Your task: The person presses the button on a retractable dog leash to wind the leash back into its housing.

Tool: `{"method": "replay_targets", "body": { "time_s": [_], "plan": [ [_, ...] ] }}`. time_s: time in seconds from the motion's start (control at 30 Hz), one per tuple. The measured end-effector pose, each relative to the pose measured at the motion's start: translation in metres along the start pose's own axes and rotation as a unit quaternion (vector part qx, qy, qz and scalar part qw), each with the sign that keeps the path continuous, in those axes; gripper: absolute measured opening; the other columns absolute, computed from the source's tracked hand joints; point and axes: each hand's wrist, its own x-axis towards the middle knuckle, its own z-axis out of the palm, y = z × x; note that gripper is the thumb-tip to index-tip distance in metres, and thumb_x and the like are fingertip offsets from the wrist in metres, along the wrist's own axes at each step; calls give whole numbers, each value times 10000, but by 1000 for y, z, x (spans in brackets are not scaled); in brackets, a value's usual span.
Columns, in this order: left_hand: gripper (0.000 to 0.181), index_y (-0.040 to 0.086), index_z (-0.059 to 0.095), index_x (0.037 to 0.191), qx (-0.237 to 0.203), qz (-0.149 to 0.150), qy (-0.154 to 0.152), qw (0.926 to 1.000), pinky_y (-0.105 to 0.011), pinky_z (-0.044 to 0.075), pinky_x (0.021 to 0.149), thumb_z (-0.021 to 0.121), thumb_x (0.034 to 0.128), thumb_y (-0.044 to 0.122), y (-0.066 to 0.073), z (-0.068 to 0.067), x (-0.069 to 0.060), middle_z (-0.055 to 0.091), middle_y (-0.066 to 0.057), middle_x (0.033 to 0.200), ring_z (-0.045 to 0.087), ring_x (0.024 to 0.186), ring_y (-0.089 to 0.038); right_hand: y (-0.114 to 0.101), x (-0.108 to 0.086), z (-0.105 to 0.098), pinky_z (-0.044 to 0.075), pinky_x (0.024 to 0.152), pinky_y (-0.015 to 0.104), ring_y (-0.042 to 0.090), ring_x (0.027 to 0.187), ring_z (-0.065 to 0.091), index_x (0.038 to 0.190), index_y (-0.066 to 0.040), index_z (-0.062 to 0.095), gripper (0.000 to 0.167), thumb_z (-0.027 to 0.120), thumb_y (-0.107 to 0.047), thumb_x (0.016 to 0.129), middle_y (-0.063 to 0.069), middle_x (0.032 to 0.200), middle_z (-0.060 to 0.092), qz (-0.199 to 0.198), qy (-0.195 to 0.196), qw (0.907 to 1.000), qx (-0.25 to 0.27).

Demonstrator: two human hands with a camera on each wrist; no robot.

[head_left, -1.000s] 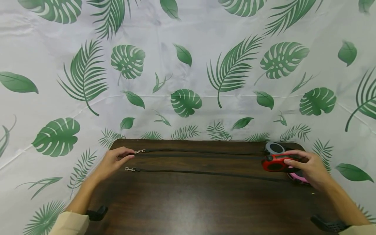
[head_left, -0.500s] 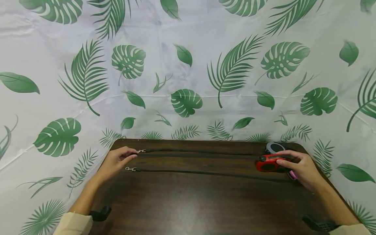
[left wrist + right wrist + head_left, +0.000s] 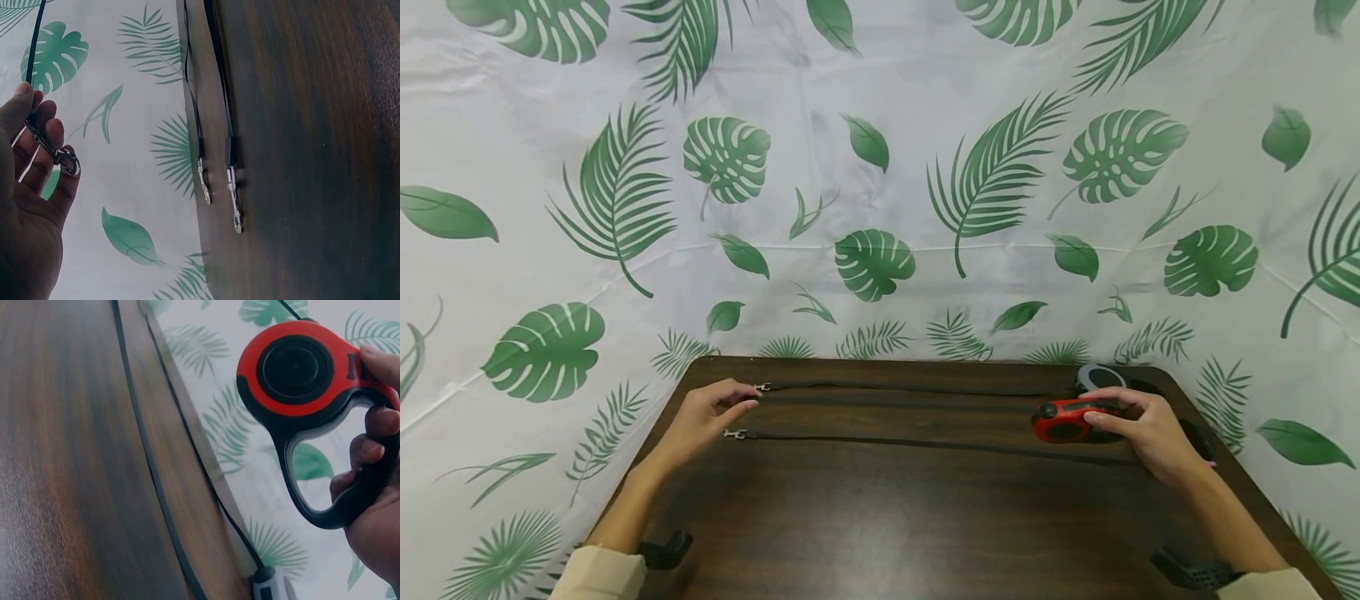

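My right hand (image 3: 1150, 429) grips the black loop handle of a red and black retractable dog leash (image 3: 287, 403), raised over the right side of the table. Its dark strap (image 3: 35, 56) reaches my left hand (image 3: 31, 194), whose thumb and fingers pinch it just above the metal snap clip (image 3: 67, 162). That clip hangs across the fingers. On the table lie two more straps, their clips (image 3: 205, 184) (image 3: 235, 203) near the left hand. A grey retractable leash (image 3: 1096, 379) sits behind the right hand. A pink-edged leash (image 3: 1210, 461) is mostly hidden by the right forearm.
The dark wooden table (image 3: 880, 517) has a rounded back edge against a white leaf-print cloth (image 3: 805, 150). Both loose straps run along its back part from left to right. A black wrist camera mount sits on each forearm.
My right hand has carried the red leash leftward, away from the grey and pink ones. The left hand has shifted slightly right. The straps on the table stay put.
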Motion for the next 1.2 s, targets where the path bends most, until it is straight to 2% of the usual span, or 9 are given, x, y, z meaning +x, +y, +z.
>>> {"method": "replay_targets", "body": {
  "time_s": [0.13, 0.23, 0.47, 0.8, 0.97, 1.2],
  "plan": [
    [225, 77, 782, 1086, -32, -119, -40, 9999, -192, 592, 719, 779, 912, -66, -1, 3, -2, 783, -76, 1033, 715, 888, -55, 0, 0, 4, 626, 744, 312, 137, 900, 729, 1257, 13, 723, 269, 715, 14, 988, -56, 1135, 743, 21, -28, 10000, 86],
    [234, 81, 783, 1080, -80, -171, -21, 9998, -202, 599, 721, 782, 906, -74, -2, 6, -1, 782, -84, 1036, 712, 901, -43, 0, 0, 7, 624, 749, 321, 141, 901, 719, 1266, 16, 718, 275, 722, -12, 993, -58, 1125, 746, -6, -37, 10000, -78],
    [246, 65, 780, 1079, -119, 95, -34, 9999, -233, 605, 683, 772, 898, -103, 3, 10, 0, 776, -69, 1016, 717, 874, -86, 2, 1, 15, 621, 757, 328, 158, 880, 712, 1269, -10, 729, 275, 725, -23, 993, -35, 1040, 775, 56, -28, 9999, -118],
    [266, 92, 781, 1072, -119, 138, -114, 9998, -243, 596, 627, 783, 886, -98, 4, 14, -2, 763, -34, 986, 702, 865, -83, 1, 4, 31, 630, 754, 344, 164, 905, 702, 1263, 8, 723, 291, 757, -73, 985, -53, 1086, 760, 10, -13, 9999, -169],
    [294, 94, 779, 1084, -214, 277, -122, 9993, -218, 578, 620, 775, 882, -120, 4, 19, 2, 758, -27, 975, 691, 843, -91, -1, 6, 36, 620, 743, 335, 182, 882, 699, 1254, 6, 724, 295, 770, -98, 982, -30, 1053, 764, 6, -5, 9998, -208],
    [289, 93, 778, 1081, -220, 381, -125, 9990, -243, 587, 640, 777, 881, -117, 5, 22, 3, 761, -16, 970, 675, 812, -83, -6, 8, 45, 613, 727, 323, 180, 850, 708, 1246, 3, 730, 297, 781, -82, 967, -13, 1000, 764, -105, 8, 9998, -149]
  ]
}}
